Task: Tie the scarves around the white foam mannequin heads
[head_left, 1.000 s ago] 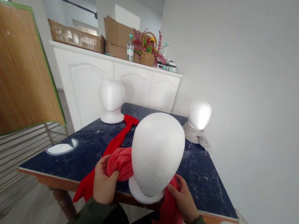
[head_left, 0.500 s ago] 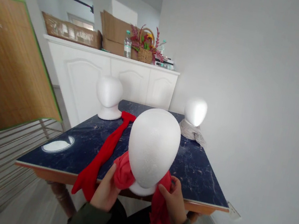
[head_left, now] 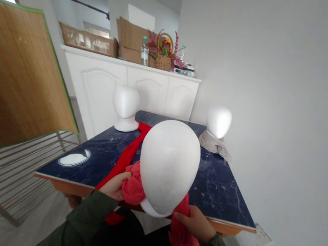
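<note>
A white foam mannequin head (head_left: 168, 165) stands at the near edge of a dark blue marble-patterned table (head_left: 218, 191). A red scarf (head_left: 125, 156) is wrapped round its neck, one end trailing across the table toward the far left. My left hand (head_left: 114, 186) grips the bunched red cloth at the left of the neck. On the right side, my right hand (head_left: 194, 222) is closed on the scarf's other end, which hangs below the table edge.
Two more foam heads stand at the far end: a bare one (head_left: 125, 106) on the left, and one (head_left: 218, 123) on the right with a grey scarf (head_left: 215, 145). A white cabinet (head_left: 132, 86) carries boxes, a bottle and a flower basket. A bamboo panel (head_left: 12, 72) and a metal rack (head_left: 17, 170) stand left.
My left hand has moved up onto the bunched scarf at the neck, and my right hand has dropped lower with its end. The view shifted slightly.
</note>
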Action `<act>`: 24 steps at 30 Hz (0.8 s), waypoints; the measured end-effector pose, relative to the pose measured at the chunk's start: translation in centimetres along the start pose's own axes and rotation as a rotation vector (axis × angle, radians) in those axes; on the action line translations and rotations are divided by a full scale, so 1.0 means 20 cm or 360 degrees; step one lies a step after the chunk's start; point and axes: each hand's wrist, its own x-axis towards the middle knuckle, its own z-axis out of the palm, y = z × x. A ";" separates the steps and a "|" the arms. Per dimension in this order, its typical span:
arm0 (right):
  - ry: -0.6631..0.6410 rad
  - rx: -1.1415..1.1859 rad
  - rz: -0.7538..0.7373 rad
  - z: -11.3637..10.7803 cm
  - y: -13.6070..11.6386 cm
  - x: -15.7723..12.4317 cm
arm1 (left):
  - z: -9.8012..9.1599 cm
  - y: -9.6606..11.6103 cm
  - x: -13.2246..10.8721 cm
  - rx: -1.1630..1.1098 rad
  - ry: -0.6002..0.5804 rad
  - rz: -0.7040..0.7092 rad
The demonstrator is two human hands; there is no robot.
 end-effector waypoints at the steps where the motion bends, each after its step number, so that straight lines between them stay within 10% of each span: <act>1: -0.0035 0.0088 0.0009 0.01 0.00 0.00 | 0.00 -0.01 0.00 -0.0020 -0.0023 0.0020; 11: -0.0047 0.1583 0.0228 0.25 -0.16 0.02 | 0.03 -0.10 -0.09 0.0245 -0.0370 0.0201; 24: 0.0214 0.1697 -0.0128 0.36 -0.16 0.13 | 0.07 -0.18 0.00 0.0367 -0.0273 0.0525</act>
